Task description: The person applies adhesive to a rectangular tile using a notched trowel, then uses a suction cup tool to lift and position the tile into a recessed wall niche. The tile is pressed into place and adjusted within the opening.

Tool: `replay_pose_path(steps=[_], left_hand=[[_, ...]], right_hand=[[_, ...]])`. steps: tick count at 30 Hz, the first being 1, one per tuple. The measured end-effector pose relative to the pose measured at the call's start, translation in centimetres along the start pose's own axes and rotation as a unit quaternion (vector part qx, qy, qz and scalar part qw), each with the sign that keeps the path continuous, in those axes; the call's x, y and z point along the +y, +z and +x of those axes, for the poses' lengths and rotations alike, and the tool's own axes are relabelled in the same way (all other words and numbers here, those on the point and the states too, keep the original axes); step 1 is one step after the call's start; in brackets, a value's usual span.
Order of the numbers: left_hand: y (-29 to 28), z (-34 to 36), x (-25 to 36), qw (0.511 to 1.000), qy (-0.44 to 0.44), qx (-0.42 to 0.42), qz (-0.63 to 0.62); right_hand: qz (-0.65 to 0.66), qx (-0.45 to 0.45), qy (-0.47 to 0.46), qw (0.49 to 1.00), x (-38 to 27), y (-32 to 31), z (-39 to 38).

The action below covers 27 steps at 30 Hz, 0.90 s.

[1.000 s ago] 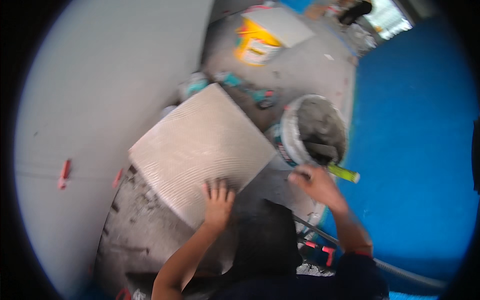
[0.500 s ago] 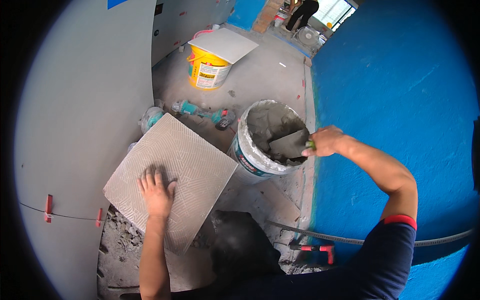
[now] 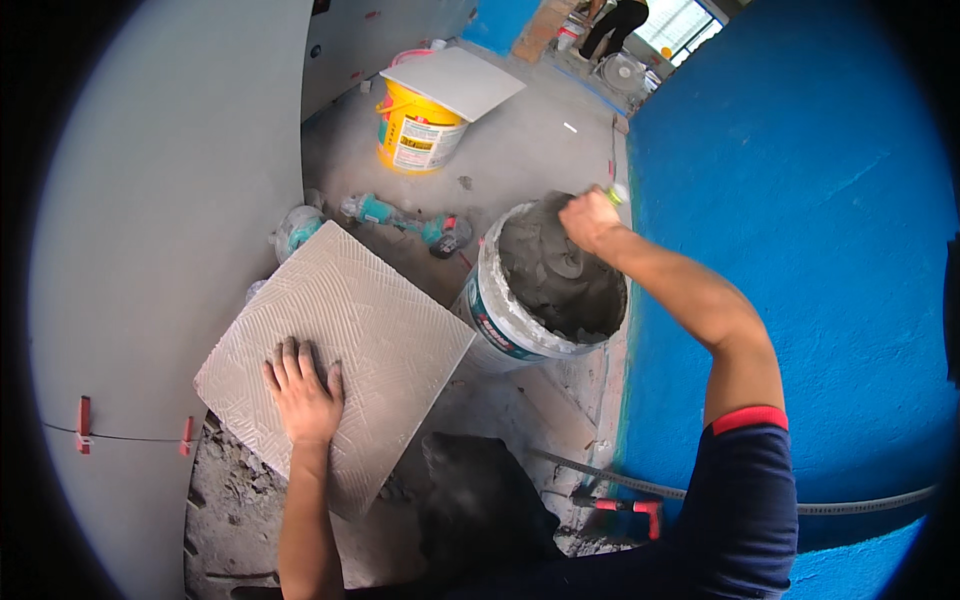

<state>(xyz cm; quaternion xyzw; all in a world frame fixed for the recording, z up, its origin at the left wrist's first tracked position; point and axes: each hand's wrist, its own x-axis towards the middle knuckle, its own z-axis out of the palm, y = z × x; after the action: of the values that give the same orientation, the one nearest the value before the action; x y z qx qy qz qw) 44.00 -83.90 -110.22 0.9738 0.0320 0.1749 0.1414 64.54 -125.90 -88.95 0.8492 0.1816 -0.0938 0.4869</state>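
My left hand lies flat on the ridged back of a square beige tile, fingers spread. To the right stands a white bucket of wet grey mortar. Over its far rim my right hand is closed round the green handle of a trowel. The trowel's blade is hard to make out, hidden by the hand and the grey mortar.
A teal angle grinder lies beyond the tile. Farther back, another tile rests on a yellow bucket. A blue wall rises at right, near a red-handled tool. Another person bends over far off.
My right hand has moved with the trowel from the bucket's right rim to its far rim. The blade, visible before inside the bucket, is now obscured. My left hand stays on the tile.
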Motion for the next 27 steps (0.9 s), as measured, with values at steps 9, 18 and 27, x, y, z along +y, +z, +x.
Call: replay_pose_path(steps=[9, 18, 27], left_hand=[[0.0, -0.1, -0.3, 1.0, -0.006, -0.003, -0.023], [-0.3, 0.1, -0.1, 1.0, -0.007, -0.01, -0.021], [-0.3, 0.2, 0.4, 0.999, -0.019, -0.02, -0.019]], right_hand=[[0.002, 0.215, -0.06, 0.975, 1.0, 0.2, -7.0], [-0.043, 0.033, 0.055, 0.997, 1.4, 6.8, -1.8], [0.297, -0.112, 0.146, 0.937, -1.7, 7.9, -2.0]])
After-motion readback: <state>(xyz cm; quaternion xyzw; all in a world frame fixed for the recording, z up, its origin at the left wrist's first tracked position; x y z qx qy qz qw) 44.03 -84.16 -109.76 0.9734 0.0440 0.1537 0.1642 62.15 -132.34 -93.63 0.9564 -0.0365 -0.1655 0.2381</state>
